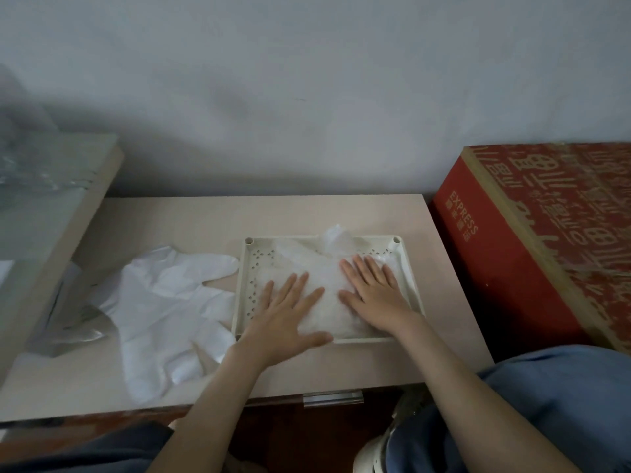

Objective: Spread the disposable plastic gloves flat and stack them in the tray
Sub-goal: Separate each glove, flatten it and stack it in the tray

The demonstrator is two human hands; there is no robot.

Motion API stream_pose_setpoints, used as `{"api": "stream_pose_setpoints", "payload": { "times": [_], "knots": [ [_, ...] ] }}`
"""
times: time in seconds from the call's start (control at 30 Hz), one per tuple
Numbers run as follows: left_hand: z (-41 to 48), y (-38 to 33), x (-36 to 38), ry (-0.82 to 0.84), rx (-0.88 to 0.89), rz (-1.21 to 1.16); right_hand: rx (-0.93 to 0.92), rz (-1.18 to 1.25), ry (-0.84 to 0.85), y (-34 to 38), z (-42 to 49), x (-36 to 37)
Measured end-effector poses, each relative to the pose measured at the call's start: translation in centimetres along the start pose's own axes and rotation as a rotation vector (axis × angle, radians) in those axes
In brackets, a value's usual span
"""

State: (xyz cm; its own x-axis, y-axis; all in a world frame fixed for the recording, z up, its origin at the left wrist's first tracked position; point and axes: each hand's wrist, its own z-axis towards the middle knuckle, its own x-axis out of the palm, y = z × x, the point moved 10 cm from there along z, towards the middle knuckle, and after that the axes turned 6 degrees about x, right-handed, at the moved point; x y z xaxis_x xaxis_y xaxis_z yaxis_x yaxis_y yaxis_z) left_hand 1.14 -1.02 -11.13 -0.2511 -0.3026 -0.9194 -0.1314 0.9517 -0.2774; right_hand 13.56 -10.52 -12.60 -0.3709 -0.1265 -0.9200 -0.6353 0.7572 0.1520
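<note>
Crinkly clear plastic glove (304,259) lies in cream perforated tray (362,340), pinned under both palms: left hand (286,312) at tray's 7 o'clock, right hand (372,295) at 3, fingers straight, pressing flat. Loose translucent gloves (164,302) at 9 o'clock on beige table (170,216); red box (512,250) at 2

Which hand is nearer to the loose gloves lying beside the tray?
Left. The left hand presses flat in the tray, on its left side next to the loose gloves; the right hand lies flat farther right.
</note>
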Motion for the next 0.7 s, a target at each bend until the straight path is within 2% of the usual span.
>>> {"api": "stream_pose_setpoints", "payload": {
  "times": [0.47, 0.6, 0.7],
  "knots": [
    [2.6, 1.6, 0.7, 0.138, -0.043, 0.021, -0.008, 0.018, 0.026, -0.2, 2.3, -1.3],
    [1.9, 1.3, -0.4, 0.09, -0.041, 0.052, 0.009, 0.067, 0.069, -0.1, 1.6, -1.2],
    [1.4, 0.6, -2.1, 0.015, -0.007, 0.1, 0.024, 0.084, 0.012, 0.4, 0.7, -2.0]
  ]
}}
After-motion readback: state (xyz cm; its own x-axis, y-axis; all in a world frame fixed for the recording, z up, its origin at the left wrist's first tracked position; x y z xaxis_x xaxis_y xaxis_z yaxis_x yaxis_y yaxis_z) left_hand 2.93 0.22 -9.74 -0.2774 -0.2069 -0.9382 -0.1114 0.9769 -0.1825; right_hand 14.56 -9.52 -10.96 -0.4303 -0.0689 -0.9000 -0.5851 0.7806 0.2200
